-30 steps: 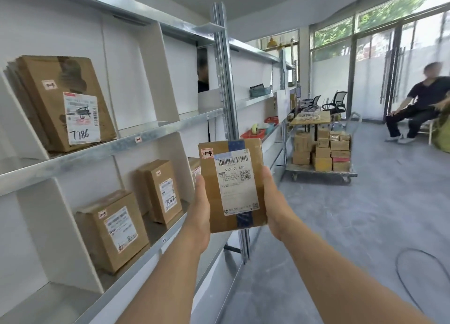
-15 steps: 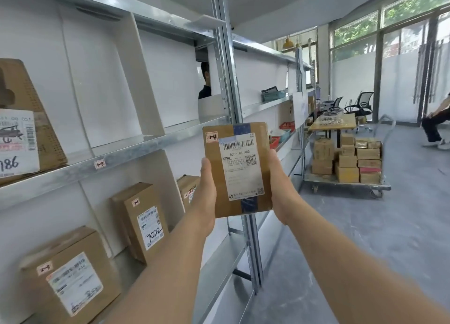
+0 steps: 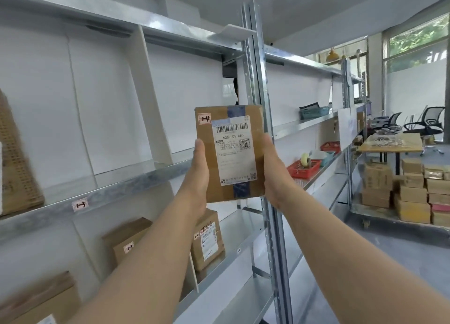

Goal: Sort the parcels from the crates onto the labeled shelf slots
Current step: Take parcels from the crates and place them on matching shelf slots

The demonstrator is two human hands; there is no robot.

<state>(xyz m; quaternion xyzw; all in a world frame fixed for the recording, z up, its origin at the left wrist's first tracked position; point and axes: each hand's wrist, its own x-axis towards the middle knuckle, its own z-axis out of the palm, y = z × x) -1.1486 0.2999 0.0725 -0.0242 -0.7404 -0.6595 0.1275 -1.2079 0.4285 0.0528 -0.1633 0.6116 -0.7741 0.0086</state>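
Fingers (image 3: 200, 151) of both hands are clasping a brown parcel (image 3: 230, 153) — centre of the frame.
Left hand (image 3: 198, 177) and right hand (image 3: 274, 175) are gripping its sides, holding it upright before the shelf post (image 3: 258, 68).

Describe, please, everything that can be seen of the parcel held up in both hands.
The parcel is a flat brown cardboard box, held upright before the shelf post. Blue tape runs down its front, under a white shipping label with a barcode, "530- D5 A85" and a QR code. A small sticker at its top left corner reads 1-4. The left grip and right grip, bare hands, hold its side edges.
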